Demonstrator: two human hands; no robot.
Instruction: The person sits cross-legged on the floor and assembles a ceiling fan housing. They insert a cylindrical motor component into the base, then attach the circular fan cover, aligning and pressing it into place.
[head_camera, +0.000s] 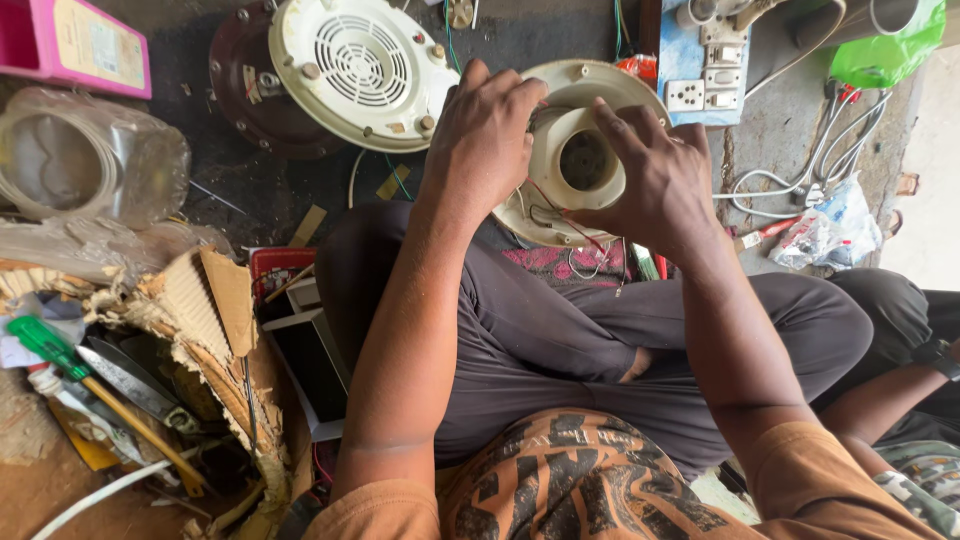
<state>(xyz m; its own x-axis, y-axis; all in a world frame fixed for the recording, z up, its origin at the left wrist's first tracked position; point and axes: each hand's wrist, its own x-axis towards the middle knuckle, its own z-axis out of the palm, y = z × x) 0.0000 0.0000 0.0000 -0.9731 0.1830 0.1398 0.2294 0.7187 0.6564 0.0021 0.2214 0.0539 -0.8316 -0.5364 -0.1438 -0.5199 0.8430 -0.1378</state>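
Observation:
I sit cross-legged on the floor with a cream plastic appliance base (585, 160) resting by my knees, its round inner hub facing up. My left hand (483, 135) grips its left rim, fingers curled over the edge. My right hand (655, 180) holds the round hub from the right, index finger stretched across its top. Thin red and white wires (580, 240) trail from the base down onto my lap.
A second white vented base on a dark red disc (345, 65) lies behind. A clear plastic jar (85, 160) and pink box (75, 40) sit at left; a torn cardboard box of tools (150, 370) at lower left. A switchboard (705, 70) and white cables (810, 170) lie at right. Another person's leg (900, 330) is at right.

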